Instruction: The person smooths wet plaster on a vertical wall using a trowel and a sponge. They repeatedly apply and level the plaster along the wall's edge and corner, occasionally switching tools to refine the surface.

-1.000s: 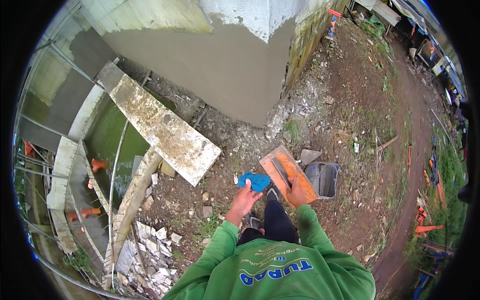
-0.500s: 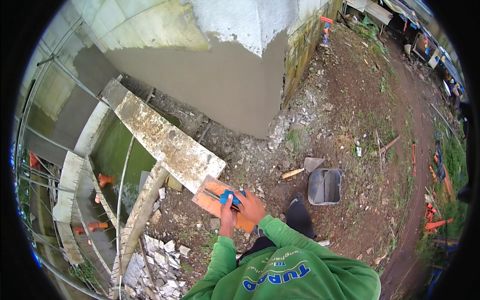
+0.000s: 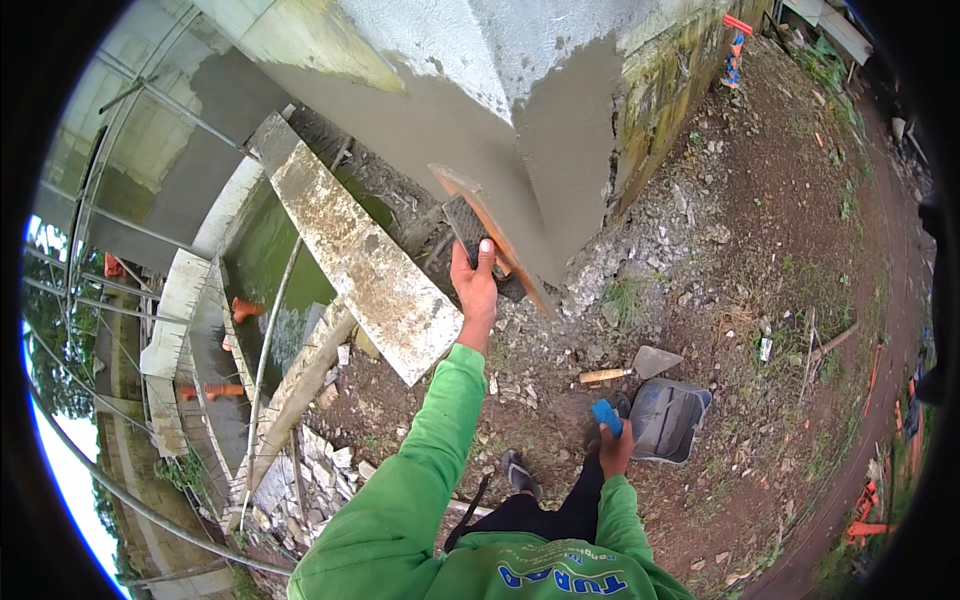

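Observation:
My left hand (image 3: 476,288) is closed round the handle of an orange plastering float (image 3: 482,205). The float is tilted up on edge, its flat face at the grey, wet-looking plaster (image 3: 572,150) beside the wall corner. Whether the whole face touches is hidden. Down by my legs, my right hand (image 3: 616,452) grips a blue sponge (image 3: 606,416). Close to that hand stands a dark bucket (image 3: 650,425), its contents hard to make out. A trowel (image 3: 655,361) with a wooden handle lies on the ground just beyond the bucket.
A mortar-stained plank (image 3: 350,255) slopes across the left, over green water (image 3: 258,275). Metal scaffold poles (image 3: 170,105) stand at far left. Broken rubble (image 3: 325,465) lies left of my feet. Orange pipe pieces (image 3: 245,310) show by the water.
My hands have parted. The left has carried the float forward and up to the wall; the right has drawn back toward the bucket with the blue sponge. The view has shifted.

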Available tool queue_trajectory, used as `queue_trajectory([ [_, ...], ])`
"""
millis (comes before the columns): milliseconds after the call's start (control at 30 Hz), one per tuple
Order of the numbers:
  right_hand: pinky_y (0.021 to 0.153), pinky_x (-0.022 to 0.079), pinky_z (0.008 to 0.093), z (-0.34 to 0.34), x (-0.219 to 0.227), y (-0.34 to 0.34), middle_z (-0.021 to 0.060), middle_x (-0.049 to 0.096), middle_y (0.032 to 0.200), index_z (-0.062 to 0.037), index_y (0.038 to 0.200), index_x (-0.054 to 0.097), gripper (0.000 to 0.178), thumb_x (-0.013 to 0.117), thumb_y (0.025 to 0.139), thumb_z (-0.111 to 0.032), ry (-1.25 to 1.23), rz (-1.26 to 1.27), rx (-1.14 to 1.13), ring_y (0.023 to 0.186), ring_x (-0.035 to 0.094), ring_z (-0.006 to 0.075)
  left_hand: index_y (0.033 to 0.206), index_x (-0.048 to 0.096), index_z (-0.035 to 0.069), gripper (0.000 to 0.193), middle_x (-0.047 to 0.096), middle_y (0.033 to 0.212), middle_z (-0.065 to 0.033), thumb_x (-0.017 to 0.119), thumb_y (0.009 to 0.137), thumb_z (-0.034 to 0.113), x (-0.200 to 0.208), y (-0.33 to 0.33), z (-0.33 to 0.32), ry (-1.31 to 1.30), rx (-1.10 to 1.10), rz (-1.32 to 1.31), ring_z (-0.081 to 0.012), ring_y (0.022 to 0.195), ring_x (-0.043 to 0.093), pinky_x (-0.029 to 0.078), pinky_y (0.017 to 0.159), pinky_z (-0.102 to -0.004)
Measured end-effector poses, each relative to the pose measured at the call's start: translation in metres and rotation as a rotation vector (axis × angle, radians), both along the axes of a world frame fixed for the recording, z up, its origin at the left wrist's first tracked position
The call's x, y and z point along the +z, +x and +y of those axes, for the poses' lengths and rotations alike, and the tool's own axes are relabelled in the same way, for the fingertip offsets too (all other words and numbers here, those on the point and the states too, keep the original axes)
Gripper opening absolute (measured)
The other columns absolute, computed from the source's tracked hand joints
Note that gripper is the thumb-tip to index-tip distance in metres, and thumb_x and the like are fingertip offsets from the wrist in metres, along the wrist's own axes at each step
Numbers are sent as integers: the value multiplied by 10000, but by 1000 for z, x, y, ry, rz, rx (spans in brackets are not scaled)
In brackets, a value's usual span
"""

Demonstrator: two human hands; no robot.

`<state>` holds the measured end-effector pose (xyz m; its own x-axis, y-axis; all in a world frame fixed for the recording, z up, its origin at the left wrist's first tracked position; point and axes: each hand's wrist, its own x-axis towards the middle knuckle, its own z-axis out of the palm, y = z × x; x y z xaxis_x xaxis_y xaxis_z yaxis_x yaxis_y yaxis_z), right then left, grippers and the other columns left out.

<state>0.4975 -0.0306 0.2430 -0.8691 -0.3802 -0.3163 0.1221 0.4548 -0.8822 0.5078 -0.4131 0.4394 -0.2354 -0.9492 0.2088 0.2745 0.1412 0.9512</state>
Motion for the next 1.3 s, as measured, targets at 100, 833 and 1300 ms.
queue_trajectory([
  [100,793,478,396,16,-19,0,183,628,892,20,1046,596,272,697,843,-132,27,-54,70,825,610,321,1234,534,8,370,623,1111,-37,640,994,268,20,-65,-15,-243,42,33,-132,992,551,434,928,-300],
  [833,794,461,364,44,-50,-20,105,615,910,6,1068,582,333,724,864,-216,42,-110,9,830,563,224,1167,555,-11,300,648,1025,-68,641,987,214,-16,-69,-133,-188,173,-99,-137,906,574,477,839,-297],
  [1300,780,454,355,43,-49,-24,81,586,880,7,1054,595,325,734,840,-194,47,-194,38,803,537,204,1323,518,-16,415,654,1107,-91,638,972,170,-68,-64,-75,-78,55,-401,-175,1046,594,449,971,-320],
])
